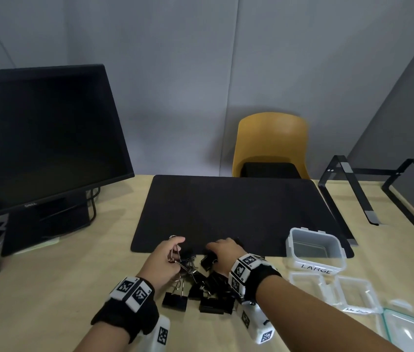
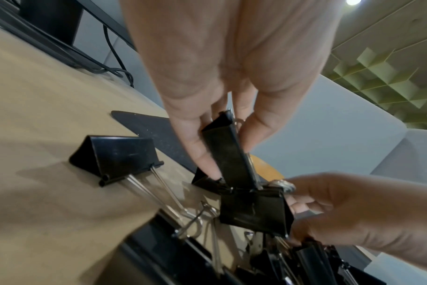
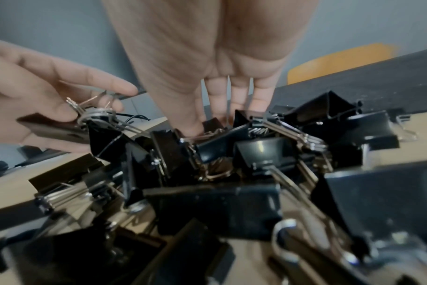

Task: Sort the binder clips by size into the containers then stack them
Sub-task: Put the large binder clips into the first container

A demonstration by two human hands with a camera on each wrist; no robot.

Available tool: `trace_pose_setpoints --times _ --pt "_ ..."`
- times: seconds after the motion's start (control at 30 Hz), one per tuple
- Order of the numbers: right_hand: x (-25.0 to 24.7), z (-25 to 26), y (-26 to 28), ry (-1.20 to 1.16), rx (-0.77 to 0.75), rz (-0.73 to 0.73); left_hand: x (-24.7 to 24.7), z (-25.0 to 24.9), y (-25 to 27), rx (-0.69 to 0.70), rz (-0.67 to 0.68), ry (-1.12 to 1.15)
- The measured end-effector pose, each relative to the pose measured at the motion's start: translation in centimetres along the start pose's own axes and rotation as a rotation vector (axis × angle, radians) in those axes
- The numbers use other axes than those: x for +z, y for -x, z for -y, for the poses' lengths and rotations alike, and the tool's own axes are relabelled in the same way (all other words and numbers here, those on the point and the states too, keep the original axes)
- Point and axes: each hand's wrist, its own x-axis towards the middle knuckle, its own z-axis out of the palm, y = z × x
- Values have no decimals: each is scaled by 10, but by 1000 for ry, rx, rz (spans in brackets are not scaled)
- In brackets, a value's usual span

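Note:
A heap of black binder clips [image 1: 202,290] lies on the wooden table just before the black mat. My left hand [image 1: 175,250] pinches one black clip [image 2: 228,154] lifted above the heap, its wire handles [image 1: 175,252] sticking up between thumb and fingers. My right hand [image 1: 216,252] reaches into the far side of the heap, and its thumb and fingers close on another clip [image 2: 254,210]. In the right wrist view, my right hand's fingers [image 3: 232,100] point down into the tangled clips [image 3: 219,173]. A clear tub labelled LARGE [image 1: 338,252] stands at the right, with nothing in it.
Two smaller clear tubs [image 1: 323,290] and a glass lid [image 1: 404,331] lie at the near right. The black mat [image 1: 226,212] covers the table's middle. A dark monitor [image 1: 40,138] stands at the left, a black metal stand [image 1: 348,189] at the far right, a yellow chair [image 1: 272,138] behind.

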Motion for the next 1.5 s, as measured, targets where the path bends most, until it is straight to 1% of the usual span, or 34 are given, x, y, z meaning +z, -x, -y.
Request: trace_pose_setpoints --times 0.17,0.33,0.43,0.5,0.57,0.63,0.8,0.97,1.07,1.27,1.37,1.5 --pt "-4 0 -4 38 24 12 -5 5 4 -80 -38 149" --pt "-8 -3 -1 -96 44 -17 -9 7 7 -112 -46 182" --pt "-7 -6 -1 -167 50 -39 -9 10 9 -108 -66 124" --pt "-8 -8 1 -211 60 -54 -8 10 11 -162 -29 180" --pt "-11 -11 3 -269 85 -75 -7 7 13 -220 51 249" --pt "-15 -15 6 -352 120 -112 -6 6 13 -246 70 255" --pt "-23 -23 14 -492 143 -201 -9 3 12 -292 -3 244" --pt "-26 -27 20 -561 160 -255 -13 5 9 -359 -84 208" --pt "-26 -28 23 -594 189 -271 -14 5 9 -365 -117 164" --pt "-32 -29 29 -614 176 -314 -20 0 15 -317 -127 70" --pt "-35 -31 33 -625 181 -309 -24 -5 18 -309 -144 55" --pt "-38 -34 36 -633 197 -298 -28 -11 20 -302 -118 18"
